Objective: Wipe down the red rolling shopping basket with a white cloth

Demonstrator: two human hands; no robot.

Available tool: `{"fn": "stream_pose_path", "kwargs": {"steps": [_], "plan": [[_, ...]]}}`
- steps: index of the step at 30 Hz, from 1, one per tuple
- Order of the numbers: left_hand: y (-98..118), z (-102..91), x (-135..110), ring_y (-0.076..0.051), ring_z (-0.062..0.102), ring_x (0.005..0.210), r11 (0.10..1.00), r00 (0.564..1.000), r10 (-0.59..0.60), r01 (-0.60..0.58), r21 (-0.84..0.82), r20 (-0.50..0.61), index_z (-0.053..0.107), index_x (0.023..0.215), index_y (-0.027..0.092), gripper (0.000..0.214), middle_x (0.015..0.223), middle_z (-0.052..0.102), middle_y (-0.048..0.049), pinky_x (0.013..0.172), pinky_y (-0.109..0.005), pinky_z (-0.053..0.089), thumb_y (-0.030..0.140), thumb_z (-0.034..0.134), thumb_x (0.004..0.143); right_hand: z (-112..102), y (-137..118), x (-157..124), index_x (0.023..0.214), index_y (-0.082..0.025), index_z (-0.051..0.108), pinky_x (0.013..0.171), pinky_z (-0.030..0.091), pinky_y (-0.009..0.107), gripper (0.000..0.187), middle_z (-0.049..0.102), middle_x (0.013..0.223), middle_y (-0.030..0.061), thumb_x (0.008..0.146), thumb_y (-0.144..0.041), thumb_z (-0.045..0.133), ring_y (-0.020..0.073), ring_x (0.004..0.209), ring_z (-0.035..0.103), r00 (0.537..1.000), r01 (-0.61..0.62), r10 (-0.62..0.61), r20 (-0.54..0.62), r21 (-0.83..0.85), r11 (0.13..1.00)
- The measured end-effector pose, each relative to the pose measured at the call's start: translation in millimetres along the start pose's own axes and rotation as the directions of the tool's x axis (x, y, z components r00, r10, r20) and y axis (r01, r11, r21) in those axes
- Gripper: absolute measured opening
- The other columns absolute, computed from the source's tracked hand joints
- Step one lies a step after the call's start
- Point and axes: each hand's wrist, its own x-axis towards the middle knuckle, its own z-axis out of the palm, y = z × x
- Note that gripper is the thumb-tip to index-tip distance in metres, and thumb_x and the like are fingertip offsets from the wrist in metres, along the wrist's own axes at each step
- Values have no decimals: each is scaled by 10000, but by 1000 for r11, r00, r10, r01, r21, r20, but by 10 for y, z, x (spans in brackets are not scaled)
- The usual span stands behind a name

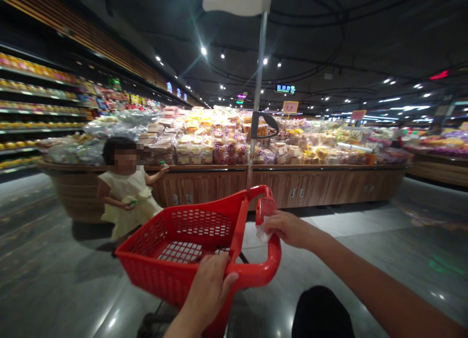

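This is a big food shop. Long shelves along one wall are full of packets in rows. A wide wooden stand in the middle is piled high with bags of bread. Small price signs stick up above the food. A red shopping cart is on the shiny floor.

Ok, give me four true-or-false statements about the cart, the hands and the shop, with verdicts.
The left hand grips the handle of the red cart. True.
The right hand hangs at the person's side. False: it holds a small whitish item by the handle.
A child in a yellow dress stands left of the cart. True.
The wooden display holds shoes. False: bagged baked goods.
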Motion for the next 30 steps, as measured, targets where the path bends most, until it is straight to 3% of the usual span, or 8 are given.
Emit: {"fn": "stream_pose_path", "kwargs": {"steps": [4, 7, 11, 14, 19, 23, 26, 30], "plan": [[-7, -1, -21, -207, 587, 825, 999, 998, 44, -43, 32, -39, 497, 1027, 189, 329, 905, 639, -59, 791, -374, 459, 454, 361, 886, 44, -142, -49, 766, -188, 652, 705, 439, 241, 320, 642, 745, 3, 718, 44, 437, 136, 770, 567, 985, 46, -61, 164, 94, 995], [-4, -28, -33, -206, 593, 820, 997, 996, 68, -65, 39, -56, 498, 1013, 192, 331, 894, 644, -57, 787, -374, 467, 459, 348, 888, 53, -154, -62, 782, -199, 653, 715, 440, 243, 341, 651, 747, -6, 724, 47, 424, 135, 773, 568, 974, 80, -108, 201, 143, 986], [12, -89, -37, -192, 602, 792, 997, 996, 74, -73, 37, -41, 508, 961, 201, 302, 863, 651, -44, 756, -350, 482, 453, 359, 887, -54, 53, -8, 787, -186, 643, 758, 438, 290, 288, 655, 792, 28, 779, 6, 428, 162, 811, 559, 995, 94, -94, 37, -4, 996], [12, -100, -46, -204, 616, 833, 992, 988, 107, -98, 78, -115, 504, 1012, 198, 359, 906, 663, -58, 780, -365, 483, 491, 345, 880, -152, 174, 25, 914, -183, 644, 853, 411, 336, 274, 666, 947, 63, 828, -40, 426, 186, 932, 537, 987, 116, -125, -105, -93, 989], [-13, -32, -47, -242, 633, 831, 983, 970, 149, -125, 132, -193, 507, 1053, 170, 578, 911, 674, -87, 765, -401, 496, 662, 423, 762, -26, 185, 151, 853, -205, 675, 819, 400, 304, 316, 699, 905, 29, 777, 1, 449, 156, 847, 580, 942, 313, -304, 146, -42, 949], [-12, 7, -39, -237, 641, 817, 986, 981, 114, -92, 138, -159, 515, 1021, 169, 527, 885, 677, -79, 796, -415, 490, 626, 472, 761, 159, 157, 371, 681, -186, 651, 807, 383, 309, 245, 703, 788, 24, 784, -27, 496, 136, 703, 588, 893, 403, -369, 259, -91, 911], [-13, 22, -58, -235, 643, 811, 990, 987, 88, -71, 125, -134, 521, 1007, 172, 535, 881, 677, -79, 782, -401, 496, 640, 466, 755, 120, 123, 422, 615, -186, 635, 804, 388, 307, 245, 691, 700, 16, 744, -14, 518, 130, 628, 565, 893, 390, -337, 297, -142, 910], [-16, 25, -79, -243, 643, 840, 990, 985, 85, -67, 128, -147, 516, 1029, 178, 550, 911, 679, -86, 809, -408, 487, 649, 456, 753, -98, 131, 253, 693, -212, 676, 821, 407, 294, 320, 700, 763, -5, 677, 44, 484, 139, 737, 597, 915, 295, -287, 284, 15, 955]]}}
